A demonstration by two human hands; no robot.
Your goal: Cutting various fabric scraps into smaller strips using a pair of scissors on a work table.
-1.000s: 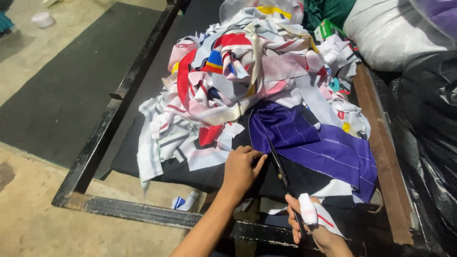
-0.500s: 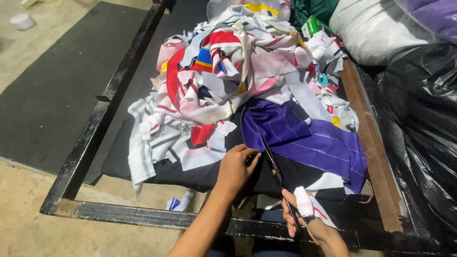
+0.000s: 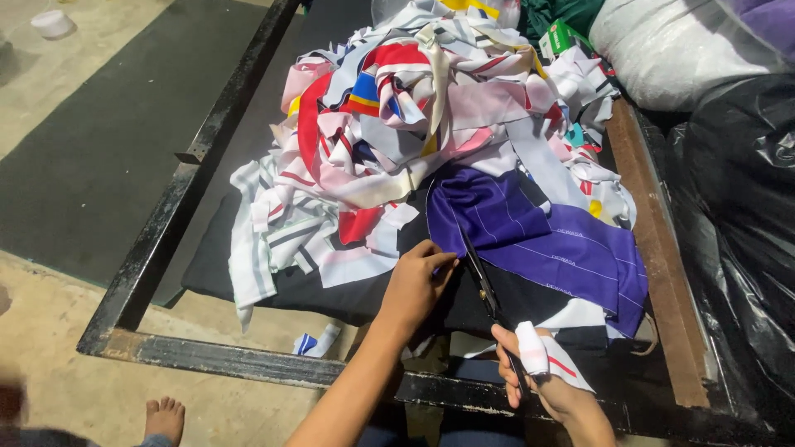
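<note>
**Scissors at the purple cloth**

The right hand has its fingers closed through the handles of the scissors (a white cloth strip wraps one finger). The blades meet the purple cloth near the front edge of the bench. The left hand pinches that cloth's edge, fingers together, just beside the blades. Behind lies the pile of scraps.

Your black scissors lie open along the edge of the purple pinstriped cloth, spread flat beside the scrap heap.
</note>
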